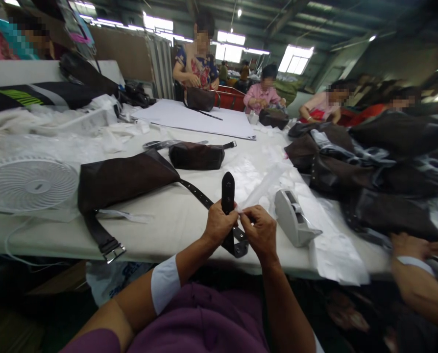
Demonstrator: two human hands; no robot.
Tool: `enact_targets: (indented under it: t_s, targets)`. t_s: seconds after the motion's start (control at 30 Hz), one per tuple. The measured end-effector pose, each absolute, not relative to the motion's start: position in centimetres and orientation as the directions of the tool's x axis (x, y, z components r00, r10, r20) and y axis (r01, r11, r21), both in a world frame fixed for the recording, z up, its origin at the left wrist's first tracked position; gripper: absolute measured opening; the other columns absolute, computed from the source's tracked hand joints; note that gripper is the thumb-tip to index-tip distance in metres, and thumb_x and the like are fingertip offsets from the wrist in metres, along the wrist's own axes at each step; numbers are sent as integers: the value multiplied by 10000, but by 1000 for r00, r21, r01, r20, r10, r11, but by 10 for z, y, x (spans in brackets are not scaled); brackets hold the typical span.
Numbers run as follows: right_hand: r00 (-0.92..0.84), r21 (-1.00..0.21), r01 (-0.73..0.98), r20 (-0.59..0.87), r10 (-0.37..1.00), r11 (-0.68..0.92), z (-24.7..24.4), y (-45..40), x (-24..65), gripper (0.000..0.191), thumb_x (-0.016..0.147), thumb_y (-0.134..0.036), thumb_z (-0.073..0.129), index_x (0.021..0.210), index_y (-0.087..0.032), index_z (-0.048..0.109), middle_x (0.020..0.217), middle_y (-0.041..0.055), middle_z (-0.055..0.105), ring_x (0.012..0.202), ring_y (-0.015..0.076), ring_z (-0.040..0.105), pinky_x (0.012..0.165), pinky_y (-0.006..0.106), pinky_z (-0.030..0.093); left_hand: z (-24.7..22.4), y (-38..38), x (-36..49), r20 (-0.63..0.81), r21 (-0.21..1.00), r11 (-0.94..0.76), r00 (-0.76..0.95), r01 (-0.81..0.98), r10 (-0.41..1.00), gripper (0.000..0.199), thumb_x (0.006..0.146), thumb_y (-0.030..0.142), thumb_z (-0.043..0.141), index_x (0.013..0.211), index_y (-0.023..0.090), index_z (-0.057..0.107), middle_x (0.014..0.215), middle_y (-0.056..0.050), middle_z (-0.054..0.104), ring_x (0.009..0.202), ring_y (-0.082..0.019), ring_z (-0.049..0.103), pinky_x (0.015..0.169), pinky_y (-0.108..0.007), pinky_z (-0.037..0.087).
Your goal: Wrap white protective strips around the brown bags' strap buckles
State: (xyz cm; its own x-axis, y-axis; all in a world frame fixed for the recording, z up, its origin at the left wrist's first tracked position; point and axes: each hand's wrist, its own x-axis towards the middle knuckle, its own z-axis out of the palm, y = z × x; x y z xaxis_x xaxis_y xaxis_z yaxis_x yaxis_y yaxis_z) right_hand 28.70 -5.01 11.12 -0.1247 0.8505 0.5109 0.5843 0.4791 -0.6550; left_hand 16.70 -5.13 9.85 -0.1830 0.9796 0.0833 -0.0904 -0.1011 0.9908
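Observation:
My left hand is closed around a dark strap with metal-ringed holes, its rounded tip pointing up. The strap loops below the hand and runs left across the table to a dark brown bag. At the other end of this bag a buckle hangs at the table's front edge. My right hand touches the left one at the fingertips and pinches a thin, whitish translucent piece beside the strap.
A grey-white tape dispenser stands right of my hands, near white sheets. A smaller dark bag lies behind. Left is a white fan; right, piled dark bags and another person's hands. People work across the table.

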Motion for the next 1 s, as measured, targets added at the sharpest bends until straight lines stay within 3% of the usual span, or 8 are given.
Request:
enact_targets:
  t_s: [0.13,0.27,0.43,0.6,0.7,1.0]
  targets:
    - [14,-741,535,487,873,405,102,-50,277,99,775,-189,564,685,-204,603,700,9,589,610,136,545,602,272,445,92,-56,160,29,985,-67,-231,-156,973,182,686,170,590,862,141,553,555,40,526,459,-98,524,478,-207,427]
    - [33,-762,507,484,874,403,93,-48,268,96,766,-182,571,674,-190,598,709,3,591,606,125,538,601,257,444,83,-68,140,-8,989,-23,-205,-146,979,233,713,198,584,931,170,506,590,60,515,445,-86,517,470,-199,416]
    - [-33,-685,569,533,845,455,90,-46,265,124,786,-155,573,669,-168,612,728,11,580,655,122,548,646,247,439,83,-110,108,-63,995,64,-15,83,998,133,886,340,390,936,218,410,682,45,558,426,-87,500,430,-209,383]
    - [-142,-530,683,578,804,502,90,-44,267,129,838,-202,568,765,-177,671,742,28,599,701,142,571,684,255,430,92,-146,95,-163,904,110,95,413,982,64,891,246,335,868,226,392,558,62,526,408,-96,477,475,-213,379]
    - [-173,-457,730,595,785,508,87,-44,263,134,849,-197,555,780,-177,669,714,27,612,677,149,576,665,259,420,90,-145,99,-170,896,102,122,433,978,58,891,236,318,874,233,373,568,57,562,406,-100,491,486,-212,386]
    - [-192,-432,724,623,759,538,70,-46,260,92,840,-146,546,797,-162,626,743,42,630,712,168,592,687,264,431,78,-118,108,-196,911,99,209,401,958,43,865,233,342,895,227,372,578,58,596,369,-105,520,468,-208,418]
